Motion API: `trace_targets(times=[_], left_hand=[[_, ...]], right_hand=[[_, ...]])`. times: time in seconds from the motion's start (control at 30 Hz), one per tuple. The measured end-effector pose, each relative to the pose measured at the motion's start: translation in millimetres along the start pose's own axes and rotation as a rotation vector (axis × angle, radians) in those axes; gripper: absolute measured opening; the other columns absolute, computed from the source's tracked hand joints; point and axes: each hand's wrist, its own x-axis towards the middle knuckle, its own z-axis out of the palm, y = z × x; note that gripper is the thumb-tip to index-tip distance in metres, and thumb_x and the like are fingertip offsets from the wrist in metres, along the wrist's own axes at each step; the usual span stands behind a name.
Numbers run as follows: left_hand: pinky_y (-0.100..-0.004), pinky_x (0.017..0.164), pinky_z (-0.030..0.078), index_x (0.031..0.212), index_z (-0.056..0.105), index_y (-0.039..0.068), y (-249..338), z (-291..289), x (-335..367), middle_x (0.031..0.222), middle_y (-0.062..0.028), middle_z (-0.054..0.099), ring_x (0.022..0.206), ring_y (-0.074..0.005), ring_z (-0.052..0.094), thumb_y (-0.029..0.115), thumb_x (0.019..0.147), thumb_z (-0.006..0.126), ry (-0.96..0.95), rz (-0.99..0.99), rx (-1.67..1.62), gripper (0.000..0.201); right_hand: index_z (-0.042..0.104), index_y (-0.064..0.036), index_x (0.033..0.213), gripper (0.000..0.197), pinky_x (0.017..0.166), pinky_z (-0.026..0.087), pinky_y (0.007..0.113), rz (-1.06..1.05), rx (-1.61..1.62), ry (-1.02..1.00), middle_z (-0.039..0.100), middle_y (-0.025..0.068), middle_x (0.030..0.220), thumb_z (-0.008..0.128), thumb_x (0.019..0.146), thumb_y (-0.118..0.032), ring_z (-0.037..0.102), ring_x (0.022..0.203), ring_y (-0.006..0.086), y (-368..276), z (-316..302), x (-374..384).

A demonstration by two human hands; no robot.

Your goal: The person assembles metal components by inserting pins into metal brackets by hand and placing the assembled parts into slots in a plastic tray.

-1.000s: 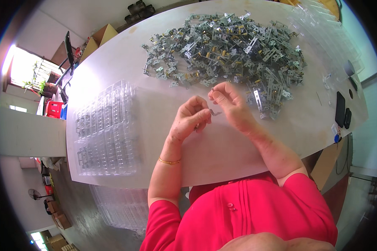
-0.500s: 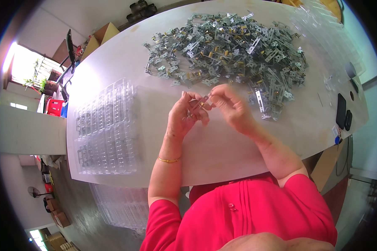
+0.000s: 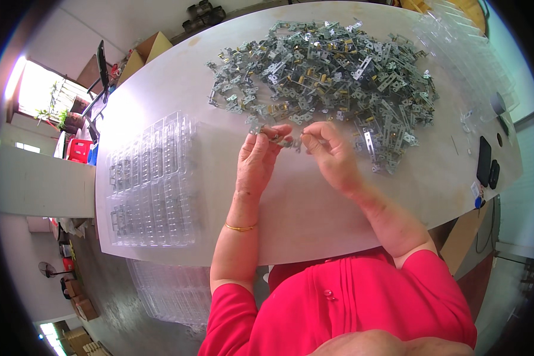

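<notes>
Above the table my left hand [image 3: 256, 159] is closed on a small metal bracket [image 3: 288, 143], whose silvery end sticks out to the right of the fingers. Another grey piece shows by the left thumb tip; I cannot tell if it is part of the same bracket. Just right of it, my right hand [image 3: 336, 159] has thumb and forefinger pinched together, and what they hold is too small to make out. Beyond both hands lies a wide heap of metal brackets [image 3: 320, 65], silver-grey with some brass-coloured bits.
Clear plastic trays [image 3: 151, 178] with rows of pockets lie at the left, some pockets holding metal parts. More clear plastic trays [image 3: 463, 53] lie at the far right. Near the right edge are a black phone [image 3: 483, 160] and a roll of tape [image 3: 496, 102]. Other trays [image 3: 169, 291] stand below the table edge.
The left hand has turned, its fingers now closer around the bracket, which points to the right. The right hand has drawn slightly away to the right from the left fingers.
</notes>
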Motion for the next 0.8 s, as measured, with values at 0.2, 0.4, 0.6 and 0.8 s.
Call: trace_targets(times=[0.2, 0.4, 0.6, 0.8], left_hand=[[-0.0332, 0.07, 0.051, 0.098, 0.057, 0.006, 6.0, 1.8, -3.7, 0.086, -0.0091, 0.066, 0.075, -0.0204, 0.065, 0.027, 0.106, 0.052, -0.026, -0.142, 0.075, 0.023], [-0.0253, 0.051, 0.041, 0.094, 0.056, 0.006, 3.5, 14.1, -6.8, 0.072, -0.005, 0.057, 0.055, -0.0139, 0.052, 0.026, 0.105, 0.053, 0.093, -0.225, 0.273, 0.023], [-0.021, 0.048, 0.036, 0.092, 0.056, 0.008, 3.7, 12.3, -6.7, 0.072, -0.0023, 0.057, 0.054, -0.0082, 0.047, 0.027, 0.104, 0.055, 0.087, -0.236, 0.399, 0.023], [-0.0192, 0.048, 0.034, 0.09, 0.056, 0.008, 4.0, 13.4, -7.1, 0.072, -0.0004, 0.057, 0.054, -0.0055, 0.045, 0.027, 0.105, 0.055, 0.101, -0.188, 0.492, 0.024]], right_hand=[[0.065, -0.0075, 0.103, 0.007, 0.058, 0.045, 0.025, -0.109, -0.218, -0.029, 0.063, -0.0015, 0.077, 0.066, 0.098, -0.013, 0.051, 0.064, 0.0067, -11.8, 1.1, -6.6], [0.063, -0.0065, 0.105, 0.01, 0.056, 0.044, 0.028, -0.244, -0.372, -0.015, 0.061, 0.0032, 0.073, 0.066, 0.099, -0.014, 0.049, 0.061, 0.0097, -13.7, 4.2, -7.9], [0.062, -0.006, 0.105, 0.012, 0.057, 0.045, 0.03, -0.266, -0.353, -0.01, 0.062, 0.0064, 0.074, 0.065, 0.099, -0.015, 0.052, 0.062, 0.0115, -8.7, 3.6, -6.1], [0.061, -0.0051, 0.104, 0.012, 0.058, 0.047, 0.031, -0.217, -0.39, -0.005, 0.065, 0.0094, 0.077, 0.066, 0.098, -0.014, 0.056, 0.063, 0.014, -10.2, 2.9, -6.2]])
